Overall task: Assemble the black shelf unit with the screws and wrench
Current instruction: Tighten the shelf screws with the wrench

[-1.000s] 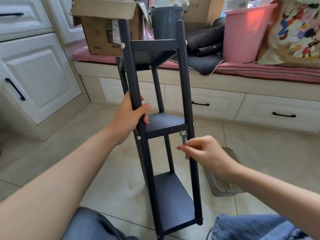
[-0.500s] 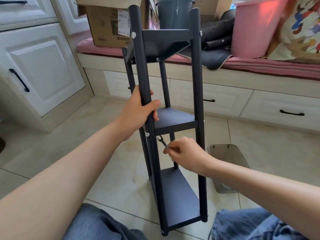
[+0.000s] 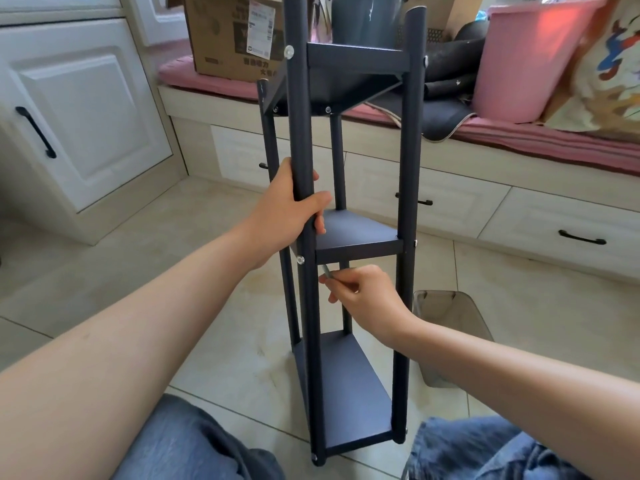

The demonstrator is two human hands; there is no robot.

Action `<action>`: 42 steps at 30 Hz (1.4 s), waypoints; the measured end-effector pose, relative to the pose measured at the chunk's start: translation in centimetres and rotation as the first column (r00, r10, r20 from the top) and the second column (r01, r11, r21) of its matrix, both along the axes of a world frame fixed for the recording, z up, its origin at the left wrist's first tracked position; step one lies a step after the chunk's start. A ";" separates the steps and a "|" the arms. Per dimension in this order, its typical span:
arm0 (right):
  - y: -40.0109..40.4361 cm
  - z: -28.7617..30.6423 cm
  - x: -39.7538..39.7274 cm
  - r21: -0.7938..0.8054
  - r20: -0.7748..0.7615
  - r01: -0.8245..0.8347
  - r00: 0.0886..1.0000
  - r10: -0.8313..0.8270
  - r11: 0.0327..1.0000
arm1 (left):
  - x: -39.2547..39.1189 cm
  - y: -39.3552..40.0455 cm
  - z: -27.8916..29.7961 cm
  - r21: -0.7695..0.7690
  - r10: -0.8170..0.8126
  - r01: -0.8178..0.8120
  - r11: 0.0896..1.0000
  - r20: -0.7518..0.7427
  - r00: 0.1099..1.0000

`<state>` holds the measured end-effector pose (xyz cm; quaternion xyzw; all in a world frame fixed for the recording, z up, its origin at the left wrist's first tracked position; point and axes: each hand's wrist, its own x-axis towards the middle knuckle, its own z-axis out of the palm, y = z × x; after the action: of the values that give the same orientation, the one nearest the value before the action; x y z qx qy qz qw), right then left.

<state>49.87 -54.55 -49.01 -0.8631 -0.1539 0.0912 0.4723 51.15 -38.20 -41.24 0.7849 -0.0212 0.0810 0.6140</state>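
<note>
Just off my right hand (image 3: 367, 299) fingers, the small flat metal wrench (image 3: 326, 270) they pinch has swung in toward the silver screw (image 3: 300, 260) (tightening soon, probably); left hand (image 3: 289, 211) grips the black metal three-tier shelf unit (image 3: 356, 242).

Open gaps btwn shelf unit (image 3: 360, 242) posts; clear bin (image 3: 450, 337) close on right, bench drawers (image 3: 450, 202) behind.

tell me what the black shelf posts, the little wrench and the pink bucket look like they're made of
Shelf posts: probably metal tube with matte dark paint; round, thin, dull sheen.
Wrench: likely bare metal; only a silvery sliver shows from the right hand.
Pink bucket: seemingly plastic; smooth, light glows through.
</note>
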 end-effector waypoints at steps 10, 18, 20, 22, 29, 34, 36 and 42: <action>1.2 -1.4 0.0 0.093 0.014 0.073 0.997 -0.075 0.993 | 0.1 0.1 0.2 0.026 0.017 -0.017 1.000 0.000 1.000; 2.2 -2.9 0.1 0.173 0.090 0.065 0.993 -0.081 0.983 | 0.2 0.2 0.1 0.038 0.004 -0.004 0.999 0.002 1.000; 2.4 -3.1 0.1 0.226 0.086 0.068 0.992 -0.089 0.972 | 0.2 0.3 0.1 0.034 -0.001 0.001 0.999 0.002 1.000; 2.6 -3.3 0.1 0.236 0.106 0.069 0.990 -0.096 0.969 | 0.3 0.3 0.1 0.039 -0.002 0.002 0.999 0.003 1.000; 3.2 -4.1 0.6 0.208 0.149 0.066 0.984 -0.098 0.976 | 0.4 0.2 0.2 0.037 0.011 -0.011 0.999 0.006 1.000; 3.5 -4.2 0.9 0.245 0.112 0.072 0.988 -0.102 0.967 | 0.4 0.2 0.3 0.035 0.008 -0.008 0.999 0.002 1.000; 3.7 -4.2 1.0 0.250 0.123 0.069 0.987 -0.102 0.966 | 0.3 0.2 0.4 0.037 0.007 -0.007 0.999 0.006 1.000; 3.9 -4.7 1.1 0.260 0.179 0.054 0.978 -0.104 0.964 | 0.2 0.1 0.4 0.035 0.014 -0.014 0.999 -0.001 1.000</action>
<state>50.99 -50.63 -53.66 -0.8057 -0.1743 -0.0316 0.5653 51.37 -38.12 -40.84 0.7957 -0.0167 0.0844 0.5995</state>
